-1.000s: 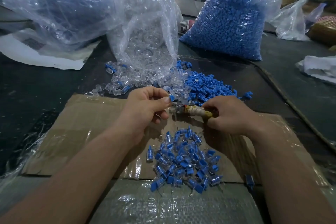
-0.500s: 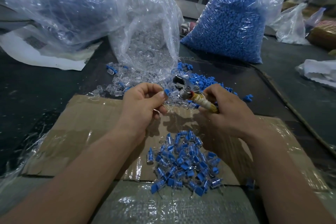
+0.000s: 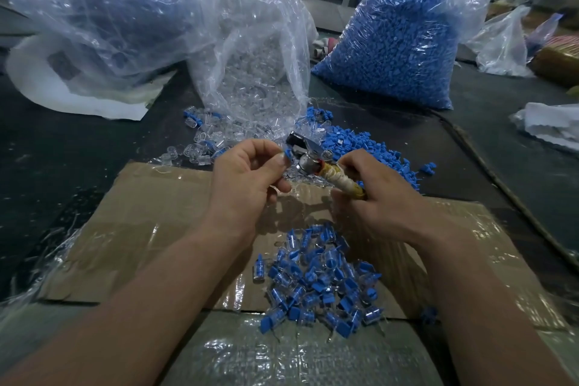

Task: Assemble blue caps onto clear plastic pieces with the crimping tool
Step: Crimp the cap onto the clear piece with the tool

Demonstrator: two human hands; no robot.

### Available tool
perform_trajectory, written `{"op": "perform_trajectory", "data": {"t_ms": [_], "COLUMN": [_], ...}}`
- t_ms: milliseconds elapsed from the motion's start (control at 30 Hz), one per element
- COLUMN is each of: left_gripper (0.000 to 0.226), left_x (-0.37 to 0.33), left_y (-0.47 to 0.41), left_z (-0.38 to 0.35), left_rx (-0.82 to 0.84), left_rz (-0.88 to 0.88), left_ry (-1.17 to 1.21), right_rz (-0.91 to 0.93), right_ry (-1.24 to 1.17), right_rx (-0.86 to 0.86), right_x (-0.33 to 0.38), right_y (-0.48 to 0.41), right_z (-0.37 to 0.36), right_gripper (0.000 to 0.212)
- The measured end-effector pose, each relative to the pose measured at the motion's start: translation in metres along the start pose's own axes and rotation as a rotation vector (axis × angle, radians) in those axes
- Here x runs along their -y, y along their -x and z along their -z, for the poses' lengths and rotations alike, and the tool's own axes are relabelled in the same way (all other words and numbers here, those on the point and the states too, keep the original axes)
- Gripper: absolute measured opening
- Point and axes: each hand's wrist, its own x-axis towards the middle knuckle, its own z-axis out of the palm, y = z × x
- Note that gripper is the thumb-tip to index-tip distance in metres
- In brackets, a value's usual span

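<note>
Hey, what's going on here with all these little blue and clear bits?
A person is putting small parts together by hand. The left hand pinches a blue cap at its fingertips, close to the metal head of the crimping tool, whose taped handle the right hand grips. A pile of finished pieces lies on the cardboard nearest the person; loose clear pieces and loose blue caps lie heaped farther back.

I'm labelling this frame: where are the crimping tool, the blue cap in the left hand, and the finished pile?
Tool point(image 3: 333, 177): head view, on its wrapped handle.
Cap point(image 3: 287, 153): head view, on its visible blue part.
Finished pile point(image 3: 319, 279): head view, on a piece near its middle.
</note>
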Motion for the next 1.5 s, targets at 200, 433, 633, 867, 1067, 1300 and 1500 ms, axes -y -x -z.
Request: {"op": "perform_trajectory", "data": {"t_ms": [200, 433, 633, 867, 1067, 1300, 1500], "left_gripper": [0.02, 0.022, 0.021, 0.02, 0.02, 0.019, 0.018], "left_x": [0.004, 0.004, 0.006, 0.01, 0.009, 0.004, 0.003], "left_y": [0.0, 0.002, 0.0, -0.001, 0.0, 0.002, 0.0], "left_z": [-0.001, -0.002, -0.003, 0.0, -0.001, -0.001, 0.001], "left_rx": [-0.024, -0.072, -0.101, -0.12, -0.129, -0.133, -0.138], "left_rz": [-0.025, -0.025, -0.002, 0.013, 0.009, -0.034, -0.013], "left_ry": [0.005, -0.004, -0.015, -0.075, -0.108, -0.126, -0.139], "right_rz": [-0.016, 0.004, 0.003, 0.003, 0.002, 0.048, 0.036], "right_ry": [-0.014, 0.089, 0.111, 0.129, 0.127, 0.142, 0.113], "right_rx": [0.04, 0.025, 0.012, 0.021, 0.022, -0.039, -0.058], "right_x": [0.001, 0.009, 0.011, 0.013, 0.012, 0.01, 0.0], "right_y": [0.0, -0.003, -0.006, -0.007, -0.009, -0.01, -0.008], "right_z": [-0.001, -0.005, -0.006, -0.006, -0.007, -0.009, -0.008], "right_gripper": [0.023, 0.02, 0.022, 0.033, 0.021, 0.014, 0.024]}}
